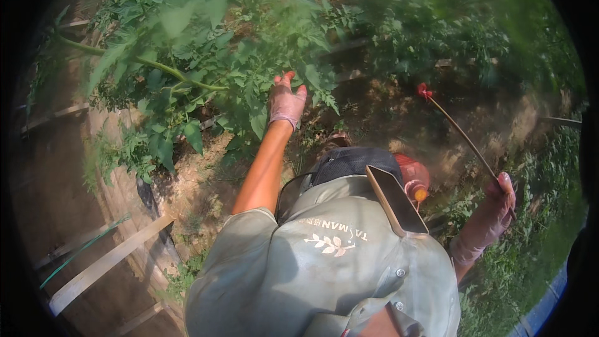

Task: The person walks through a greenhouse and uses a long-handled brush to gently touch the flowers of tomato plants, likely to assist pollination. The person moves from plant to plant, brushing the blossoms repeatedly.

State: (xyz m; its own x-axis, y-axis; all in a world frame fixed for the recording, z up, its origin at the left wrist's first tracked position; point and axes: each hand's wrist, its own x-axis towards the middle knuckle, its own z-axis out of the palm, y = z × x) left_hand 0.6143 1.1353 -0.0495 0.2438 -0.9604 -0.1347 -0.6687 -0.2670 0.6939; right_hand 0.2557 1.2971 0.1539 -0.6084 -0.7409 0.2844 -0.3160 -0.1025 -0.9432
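My left hand [287, 103], in a thin translucent glove with red-stained fingertips, reaches into the leaves of a tomato plant [255, 63]. Its thumb stands apart from the fingers, and nothing shows between them. A thick green stem [164, 69] extends from the left towards this hand. Off to the right, my right hand [503, 201] wears a similar glove and grips a thin stick [463, 135]. Red material [424, 91] is wrapped around the stick's far end, which is over shaded soil, away from the left hand.
A smartphone [400, 203] rests against my shirt [327, 262], which bears writing. By my waist are a dark mesh item [358, 161] and a red container [414, 175]. Wooden boards [112, 264] and green twine [84, 250] lie left; more foliage [529, 262] grows right.
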